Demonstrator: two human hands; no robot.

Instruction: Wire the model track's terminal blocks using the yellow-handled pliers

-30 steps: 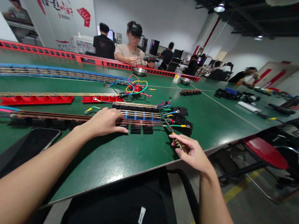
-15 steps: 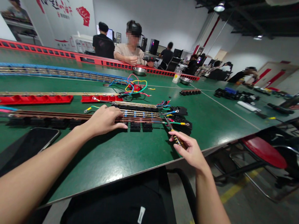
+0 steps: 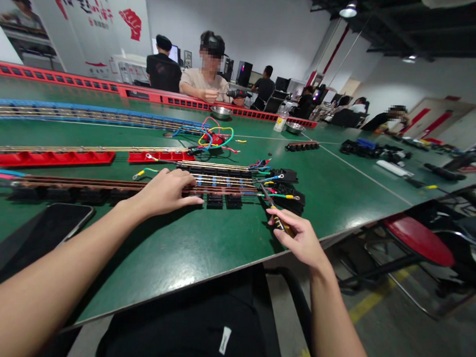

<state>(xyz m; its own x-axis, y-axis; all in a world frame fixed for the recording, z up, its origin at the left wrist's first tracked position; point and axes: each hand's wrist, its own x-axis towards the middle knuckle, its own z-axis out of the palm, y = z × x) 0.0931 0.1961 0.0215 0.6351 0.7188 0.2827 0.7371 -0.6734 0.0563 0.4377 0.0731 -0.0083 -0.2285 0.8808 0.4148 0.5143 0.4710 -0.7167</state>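
Note:
My left hand (image 3: 167, 191) grips a rail assembly (image 3: 78, 181) of long brown and brass-coloured bars on black holders, its fingers over the bars and its thumb on the near side. Some of its fingertips are hidden. My right hand (image 3: 295, 234) is closed around pliers (image 3: 276, 216) with yellow-and-black handles. Their narrow metal jaws reach the bars' right end; whether they grip anything there I cannot tell. Beside the jaws lie a green wire (image 3: 279, 196) with a yellow sleeve and ring terminal, a blue wire (image 3: 274, 178), and black plastic end pieces (image 3: 289, 201).
A phone (image 3: 61, 223) lies near my left forearm. Red holders (image 3: 55, 158) and a blue curved rail (image 3: 83, 114) lie farther back. Beyond them are coloured wires (image 3: 218, 138), metal bowls (image 3: 221, 112) and a bottle (image 3: 282, 118). Across the table (image 3: 201, 241), a person (image 3: 206, 81) holds a power drill.
Both hands keep almost the same place, with the pliers still at the bars' right end. The whole view has shifted very slightly.

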